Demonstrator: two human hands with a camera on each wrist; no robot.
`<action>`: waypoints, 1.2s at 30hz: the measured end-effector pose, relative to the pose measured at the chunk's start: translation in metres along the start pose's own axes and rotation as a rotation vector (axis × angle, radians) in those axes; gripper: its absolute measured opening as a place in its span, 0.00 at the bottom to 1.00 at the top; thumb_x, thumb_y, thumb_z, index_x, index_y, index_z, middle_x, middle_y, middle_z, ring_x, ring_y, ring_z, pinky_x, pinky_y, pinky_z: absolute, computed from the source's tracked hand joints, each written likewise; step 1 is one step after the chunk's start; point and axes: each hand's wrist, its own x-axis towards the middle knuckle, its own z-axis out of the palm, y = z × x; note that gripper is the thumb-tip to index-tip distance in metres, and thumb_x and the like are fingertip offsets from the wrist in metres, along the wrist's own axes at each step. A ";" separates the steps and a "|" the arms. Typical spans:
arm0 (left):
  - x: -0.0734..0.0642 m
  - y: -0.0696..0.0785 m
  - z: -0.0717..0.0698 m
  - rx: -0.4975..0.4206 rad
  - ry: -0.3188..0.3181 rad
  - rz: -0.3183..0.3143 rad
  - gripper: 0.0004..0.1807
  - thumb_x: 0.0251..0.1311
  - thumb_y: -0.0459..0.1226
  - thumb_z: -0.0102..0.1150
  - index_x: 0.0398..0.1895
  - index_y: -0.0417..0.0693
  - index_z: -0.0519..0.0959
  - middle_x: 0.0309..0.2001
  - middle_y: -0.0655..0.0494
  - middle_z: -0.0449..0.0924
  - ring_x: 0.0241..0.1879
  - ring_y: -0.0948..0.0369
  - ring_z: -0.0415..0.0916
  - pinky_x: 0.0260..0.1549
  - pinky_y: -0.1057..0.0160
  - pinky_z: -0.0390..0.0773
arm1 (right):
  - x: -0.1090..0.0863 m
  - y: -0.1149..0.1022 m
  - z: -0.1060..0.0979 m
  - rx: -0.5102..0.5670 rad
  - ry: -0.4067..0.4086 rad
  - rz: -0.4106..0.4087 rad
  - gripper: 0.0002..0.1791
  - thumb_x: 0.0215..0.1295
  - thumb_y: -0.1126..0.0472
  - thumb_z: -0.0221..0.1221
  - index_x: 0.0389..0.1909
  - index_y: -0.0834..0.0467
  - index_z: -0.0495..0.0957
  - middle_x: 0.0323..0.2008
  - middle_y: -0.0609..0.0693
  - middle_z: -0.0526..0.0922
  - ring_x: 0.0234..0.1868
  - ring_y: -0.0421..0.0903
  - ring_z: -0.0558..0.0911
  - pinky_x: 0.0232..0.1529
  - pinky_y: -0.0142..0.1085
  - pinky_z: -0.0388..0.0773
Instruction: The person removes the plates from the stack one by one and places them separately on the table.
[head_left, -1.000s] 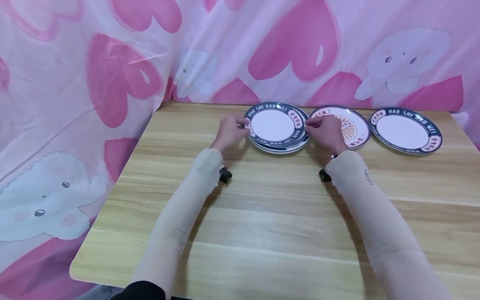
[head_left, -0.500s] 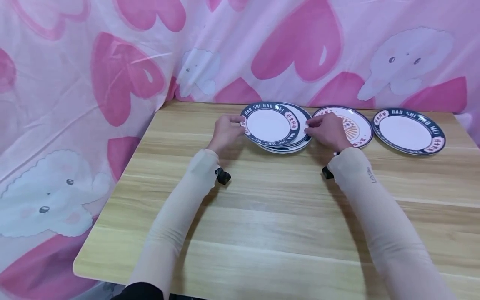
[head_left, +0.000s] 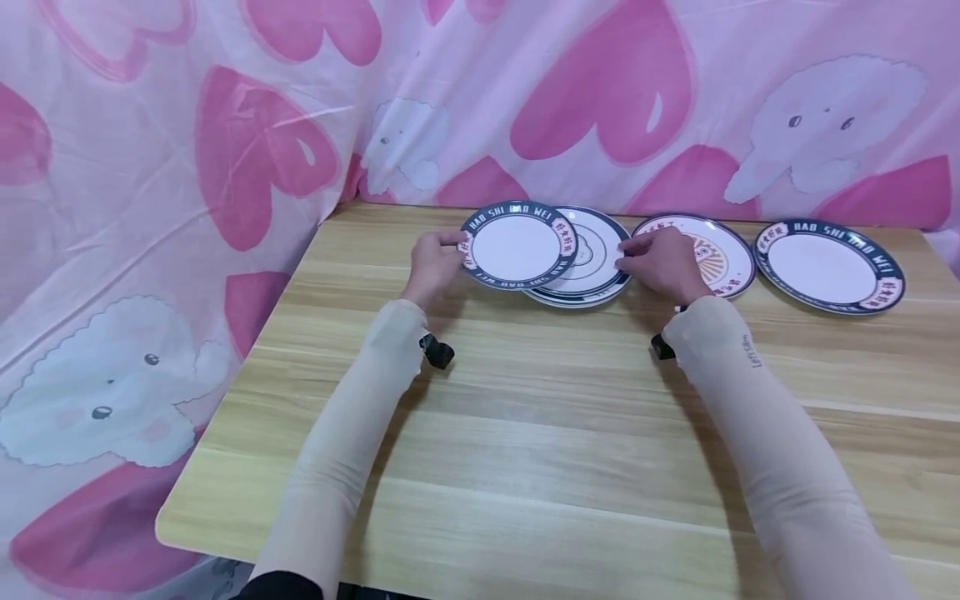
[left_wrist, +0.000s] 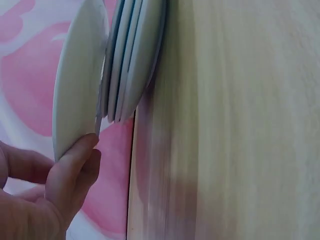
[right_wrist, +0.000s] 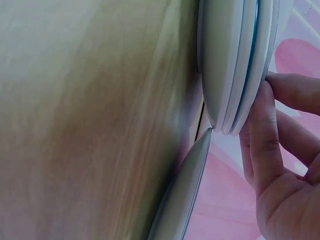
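A round white plate with a dark lettered rim is pinched at its left edge by my left hand, thumb over the rim and fingers beneath. Tilted, it overlaps the left part of a stack of plates in the head view. From the left wrist view, the underside of the plate shows apart from the stacked rims along its lower edge. My right hand pinches the upper rim of the stack on its right side. The stack's top plate has thin rings and a small line drawing.
Right of the stack lies a plate with an orange sunburst print, partly behind my right hand. Farther right is another dark-rimmed plate. The wooden table meets a pink heart-patterned curtain at its back edge.
My left hand has drawn the top plate leftward off the stack, uncovering the ringed plate under it. My right hand has stayed at the stack's right rim.
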 end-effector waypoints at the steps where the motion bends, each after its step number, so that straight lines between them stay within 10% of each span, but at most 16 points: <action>1: 0.000 -0.001 -0.002 -0.023 0.006 -0.016 0.22 0.56 0.27 0.50 0.55 0.47 0.75 0.56 0.51 0.75 0.37 0.64 0.76 0.43 0.62 0.80 | 0.000 0.000 0.000 0.004 0.000 -0.001 0.24 0.61 0.53 0.58 0.58 0.54 0.73 0.55 0.59 0.76 0.55 0.54 0.71 0.55 0.46 0.72; 6: 0.003 -0.005 -0.011 -0.125 0.034 -0.069 0.23 0.57 0.24 0.47 0.57 0.45 0.74 0.53 0.49 0.74 0.28 0.65 0.74 0.44 0.56 0.80 | -0.002 0.000 -0.001 0.015 -0.004 -0.010 0.24 0.61 0.52 0.58 0.58 0.55 0.73 0.55 0.60 0.76 0.55 0.55 0.71 0.55 0.46 0.72; 14: 0.009 -0.011 -0.029 -0.197 0.119 -0.165 0.23 0.60 0.24 0.46 0.58 0.48 0.73 0.58 0.52 0.71 0.41 0.63 0.75 0.44 0.67 0.79 | -0.003 0.006 -0.002 0.016 0.001 -0.003 0.24 0.61 0.52 0.58 0.58 0.54 0.73 0.56 0.60 0.76 0.56 0.55 0.70 0.55 0.47 0.70; 23: 0.012 -0.026 -0.052 -0.167 0.331 -0.205 0.26 0.58 0.23 0.43 0.60 0.47 0.71 0.59 0.50 0.68 0.50 0.62 0.69 0.42 0.72 0.77 | 0.000 0.005 -0.002 0.006 0.006 -0.027 0.24 0.60 0.52 0.58 0.57 0.55 0.74 0.55 0.60 0.77 0.55 0.54 0.71 0.53 0.46 0.71; 36: 0.014 -0.035 -0.057 -0.155 0.290 -0.243 0.29 0.50 0.18 0.41 0.57 0.42 0.71 0.60 0.46 0.67 0.47 0.60 0.71 0.42 0.70 0.79 | 0.000 0.007 -0.001 0.019 0.008 -0.026 0.24 0.60 0.51 0.59 0.56 0.54 0.75 0.54 0.59 0.77 0.54 0.53 0.71 0.50 0.43 0.71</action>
